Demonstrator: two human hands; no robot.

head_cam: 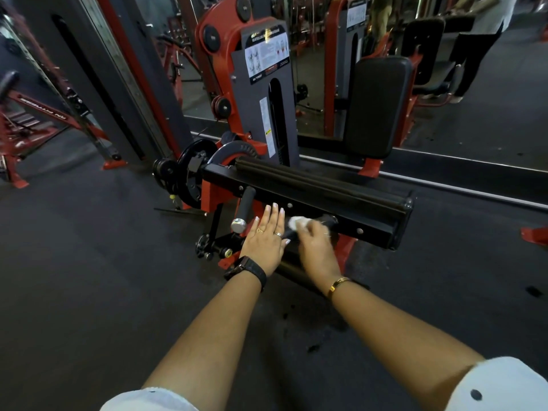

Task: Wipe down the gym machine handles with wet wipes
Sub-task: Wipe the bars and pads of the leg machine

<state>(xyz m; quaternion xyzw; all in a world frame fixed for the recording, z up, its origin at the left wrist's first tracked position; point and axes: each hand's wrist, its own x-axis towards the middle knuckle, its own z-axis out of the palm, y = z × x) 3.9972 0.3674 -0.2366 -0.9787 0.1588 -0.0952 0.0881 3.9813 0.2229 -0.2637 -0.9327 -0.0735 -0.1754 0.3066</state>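
A red and black gym machine (311,191) lies low in front of me. Two black handles stick out of its side bar. The left handle (244,207) has a silver end cap and nothing on it. My right hand (312,243) grips a white wet wipe (298,222) wrapped around the right handle (329,221), and looks motion-blurred. Between the two handles, my left hand (265,235) hovers flat with its fingers straight, holding nothing.
A black roller pad (320,180) runs along the top of the bar. The weight stack tower (264,93) and a black backrest (375,105) stand behind it before a wall mirror. Another red machine (35,114) is at the left. A person (480,40) appears in the mirror.
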